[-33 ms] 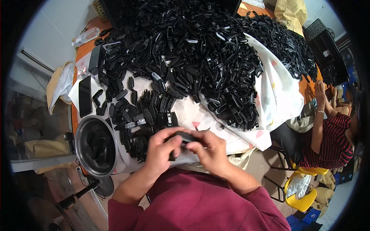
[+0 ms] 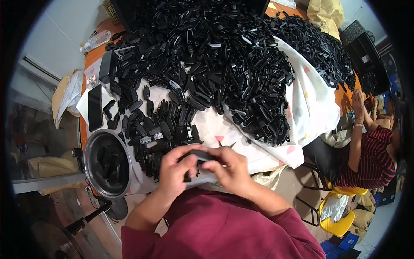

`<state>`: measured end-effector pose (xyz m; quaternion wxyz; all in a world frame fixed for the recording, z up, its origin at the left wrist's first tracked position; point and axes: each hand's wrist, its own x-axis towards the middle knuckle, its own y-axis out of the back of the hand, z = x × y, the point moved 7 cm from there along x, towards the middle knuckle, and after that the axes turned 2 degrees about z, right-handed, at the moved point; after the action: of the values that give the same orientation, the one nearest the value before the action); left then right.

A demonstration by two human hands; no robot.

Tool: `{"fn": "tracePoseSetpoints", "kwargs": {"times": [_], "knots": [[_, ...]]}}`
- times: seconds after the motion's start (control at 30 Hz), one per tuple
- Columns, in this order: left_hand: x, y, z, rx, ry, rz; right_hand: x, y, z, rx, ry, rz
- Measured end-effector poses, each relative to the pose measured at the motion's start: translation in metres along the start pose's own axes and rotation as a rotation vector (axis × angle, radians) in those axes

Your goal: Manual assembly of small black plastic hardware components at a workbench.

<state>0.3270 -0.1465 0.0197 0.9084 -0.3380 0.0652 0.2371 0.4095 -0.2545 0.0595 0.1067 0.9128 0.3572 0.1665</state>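
Note:
In front of my body, both hands meet over the near edge of the cloth-covered table. Between them is a black plastic part (image 2: 204,156), elongated and partly hidden by the fingers. My left hand (image 2: 174,169) is closed around its left end, thumb on top. At its other end, my right hand (image 2: 232,169) pinches it with thumb and fingers. Dark pointed metal tips (image 2: 233,145) show just beyond the right hand; whether they are held or lying there, I cannot tell. Left of my hands, several similar black parts (image 2: 166,125) lie in rough rows on the cloth.
A big heap of black parts (image 2: 215,56) fills the table's far side. At left stand a metal bowl (image 2: 89,172) with black parts inside, a phone (image 2: 95,108) and a plastic bottle (image 2: 97,41). A co-worker in a striped shirt (image 2: 366,157) sits at right beside a yellow stool (image 2: 338,222).
Both hands have shifted slightly left with the black part between them. More of the pointed metal tips now shows beyond my right hand.

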Motion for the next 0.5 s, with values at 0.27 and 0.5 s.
{"fn": "tracePoseSetpoints", "kwargs": {"times": [0.27, 0.5], "knots": [[-0.041, 0.082, 0.064, 0.279, -0.251, 0.441, 0.033, -0.052, -0.018, 0.058, 0.199, -0.063], [-0.062, 0.126, 0.145, 1.734, -0.358, 0.808, 0.051, 0.039, 0.035, -1.098, 0.033, 0.163]]}}
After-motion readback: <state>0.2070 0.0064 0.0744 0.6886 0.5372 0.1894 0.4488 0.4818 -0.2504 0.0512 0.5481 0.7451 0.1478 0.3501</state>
